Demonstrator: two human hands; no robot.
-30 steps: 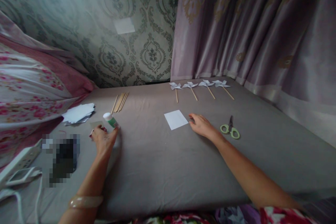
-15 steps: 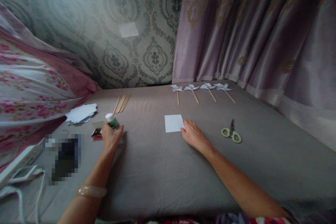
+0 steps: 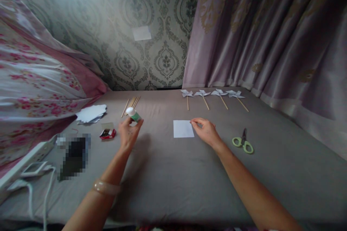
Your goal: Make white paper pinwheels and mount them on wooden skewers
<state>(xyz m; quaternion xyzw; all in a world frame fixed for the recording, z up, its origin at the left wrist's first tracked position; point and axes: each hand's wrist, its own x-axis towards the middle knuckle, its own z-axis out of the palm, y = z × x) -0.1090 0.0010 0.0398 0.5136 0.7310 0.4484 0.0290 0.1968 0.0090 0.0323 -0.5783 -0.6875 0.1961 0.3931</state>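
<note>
My left hand (image 3: 128, 133) is closed around a glue stick (image 3: 135, 115) with a white cap and a green label, lifted above the cloth and tilted. A square white sheet of paper (image 3: 183, 129) lies flat in the middle. At its upper right corner, the thumb and fingers of my right hand (image 3: 205, 130) are pinched together on the edge. Green-handled scissors (image 3: 243, 144) lie to the right of that hand, blades partly apart. Left of my left hand sits a small red box (image 3: 107, 133), its lid up and small dark things inside.
Several paper pinwheels (image 3: 219, 94) on sticks lie in a row at the back right. Wooden sticks (image 3: 132, 104) and a stack of white paper (image 3: 91, 113) are at the back left. A power strip (image 3: 29, 162) with white cables and a blurred-out dark object (image 3: 74, 157) occupy the left.
My left hand has gripped the glue stick and raised it off the cloth, away from the red box. My right hand has reached the paper, which has turned squarer to me.
</note>
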